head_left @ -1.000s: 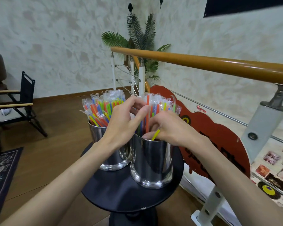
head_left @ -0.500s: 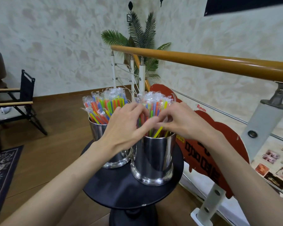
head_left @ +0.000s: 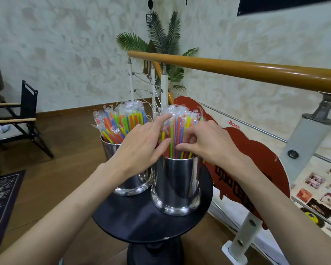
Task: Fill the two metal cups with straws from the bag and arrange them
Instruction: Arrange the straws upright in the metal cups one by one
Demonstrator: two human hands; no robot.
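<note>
Head view: I see two shiny metal cups, the left cup [head_left: 126,180] mid-table and the right cup [head_left: 177,186] at the right edge of the round black table [head_left: 141,222], both packed with clear-wrapped coloured straws [head_left: 180,131]. My left hand [head_left: 139,150] lies straight-fingered against them; my right hand [head_left: 208,144] pinches several. They look light, bendy and slick, so I'd grip mid-length.

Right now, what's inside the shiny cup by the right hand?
The right cup holds wrapped colourful straws standing up. Both hands, left and right, are in them. Their lower ends and the cup's bottom are hidden.
</note>
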